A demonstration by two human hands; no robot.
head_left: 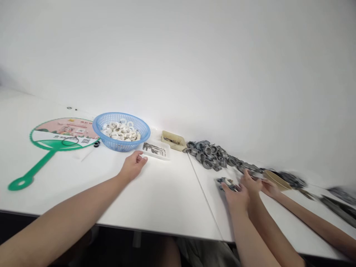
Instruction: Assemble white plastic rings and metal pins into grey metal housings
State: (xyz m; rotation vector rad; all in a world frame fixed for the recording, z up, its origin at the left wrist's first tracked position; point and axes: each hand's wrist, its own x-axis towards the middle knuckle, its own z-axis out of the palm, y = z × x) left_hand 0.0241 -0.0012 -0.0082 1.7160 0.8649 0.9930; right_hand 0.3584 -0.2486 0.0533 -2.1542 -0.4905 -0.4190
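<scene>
A paddle-shaped hand fan (pixel 66 129) lies flat at the left, its green handle (pixel 39 167) angled toward the front edge (pixel 155 228) of the white table (pixel 167 193). A dark loop (pixel 70 141) rests on the fan, and a small black ring-shaped piece (pixel 96 144) sits just beside its right rim. Next comes a blue perforated basket (pixel 121 147) near the wall, holding many white rings (pixel 122 132).

The left hand (pixel 133 165) hovers or rests at the near left corner of a shallow white tray (pixel 166 152) of thin dark pieces (pixel 154 149); its fingers are half curled, leaving a narrow gap to the thumb. Open tabletop runs from this hand to the front edge and rightward to the table seam (pixel 204 191).

Behind, a cream tray (pixel 179 144) holds slender pieces (pixel 171 140). Right of it, a heap of gray ring-shaped fittings (pixel 208 154) spreads along the wall side, past the seam.

The right hand (pixel 237 200) is at a cluster of small mixed parts (pixel 228 183), thumb over its near side; blur and overlap hide whether it grips any. Another person's two hands (pixel 251 182) crowd its right, beside a tan container (pixel 276 180), leaving little room there. Dark parts (pixel 293 179) lie beyond.
</scene>
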